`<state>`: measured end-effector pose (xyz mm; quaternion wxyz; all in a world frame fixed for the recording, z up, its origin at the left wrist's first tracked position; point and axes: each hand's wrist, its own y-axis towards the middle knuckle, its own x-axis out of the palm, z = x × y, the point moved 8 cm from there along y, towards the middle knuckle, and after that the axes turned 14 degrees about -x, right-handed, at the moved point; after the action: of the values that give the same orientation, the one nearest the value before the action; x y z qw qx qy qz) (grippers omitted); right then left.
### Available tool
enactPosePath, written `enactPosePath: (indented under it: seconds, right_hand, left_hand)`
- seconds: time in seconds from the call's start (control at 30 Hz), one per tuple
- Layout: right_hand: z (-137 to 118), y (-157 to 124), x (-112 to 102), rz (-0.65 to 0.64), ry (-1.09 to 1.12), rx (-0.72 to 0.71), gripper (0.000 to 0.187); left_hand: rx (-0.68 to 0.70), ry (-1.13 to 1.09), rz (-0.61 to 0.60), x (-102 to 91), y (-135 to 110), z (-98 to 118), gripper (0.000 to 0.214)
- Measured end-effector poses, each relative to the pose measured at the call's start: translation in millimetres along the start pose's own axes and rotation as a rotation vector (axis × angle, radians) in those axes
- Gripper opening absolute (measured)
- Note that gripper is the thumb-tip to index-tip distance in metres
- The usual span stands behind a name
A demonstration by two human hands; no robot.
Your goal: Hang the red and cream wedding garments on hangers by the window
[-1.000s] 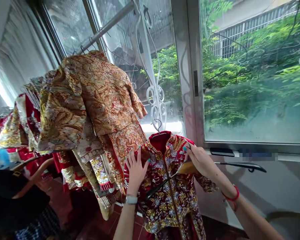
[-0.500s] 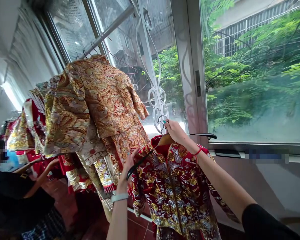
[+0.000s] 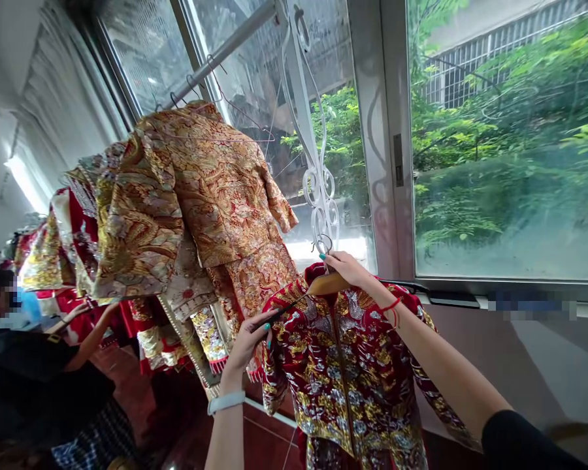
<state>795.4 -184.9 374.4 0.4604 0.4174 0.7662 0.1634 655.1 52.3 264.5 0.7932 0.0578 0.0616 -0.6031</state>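
A red jacket (image 3: pixel 343 372) with gold and silver embroidery and a closed front hangs before me. Its collar is around a tan wooden hanger part (image 3: pixel 327 283), and black hanger arms stretch to both sides; whether these are one hanger or two I cannot tell. My right hand (image 3: pixel 347 267) is closed on the hanger at the base of its metal hook (image 3: pixel 322 244). With my left hand (image 3: pixel 249 339) I grip the end of the black arm on the left, by the jacket's shoulder. Part of the collar is hidden behind my right hand.
To the left, a rail (image 3: pixel 225 51) bears several embroidered garments, nearest a gold jacket (image 3: pixel 215 183). White scrollwork (image 3: pixel 318 186) stands at the rail's end. A dark flat object (image 3: pixel 455 299) lies on the window sill. Another person (image 3: pixel 34 372) is working at the far left.
My left hand has shifted its hold and now has its fingers closed round the left hanger arm. The hanger and jacket have tilted and sunk slightly; my right hand is a little lower.
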Motion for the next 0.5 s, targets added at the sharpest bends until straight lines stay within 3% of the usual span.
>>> enactPosePath:
  seconds: [0.13, 0.23, 0.3, 0.4, 0.43, 0.5]
  right_hand:
    - [-2.5, -23.3, -6.4, -0.047, -0.214, -0.027, 0.034]
    - [-1.0, -48.0, -17.6, -0.061, -0.369, -0.053, 0.033]
    - [6.9, -60.5, -22.6, -0.082, -0.388, -0.022, 0.039]
    - [13.9, -65.7, -16.1, -0.153, -0.249, -0.061, 0.039]
    - [14.2, -64.6, -13.0, -0.165, -0.179, -0.086, 0.037]
    - [15.0, -60.8, -9.2, -0.161, -0.059, -0.107, 0.036]
  left_hand:
    - [-0.054, -0.069, -0.051, 12.3, 17.3, -13.7, 0.056]
    - [-0.065, 0.084, -0.069, 20.9, 11.5, 1.0, 0.051]
    - [0.018, 0.293, 0.056, 21.4, 5.1, 34.6, 0.045]
    - [0.314, 0.480, 0.322, 37.7, 1.5, 110.8, 0.058]
    - [0.386, 0.497, 0.317, 53.3, 6.8, 130.8, 0.068]
    - [0.414, 0.522, 0.177, 92.4, 28.5, 152.4, 0.086]
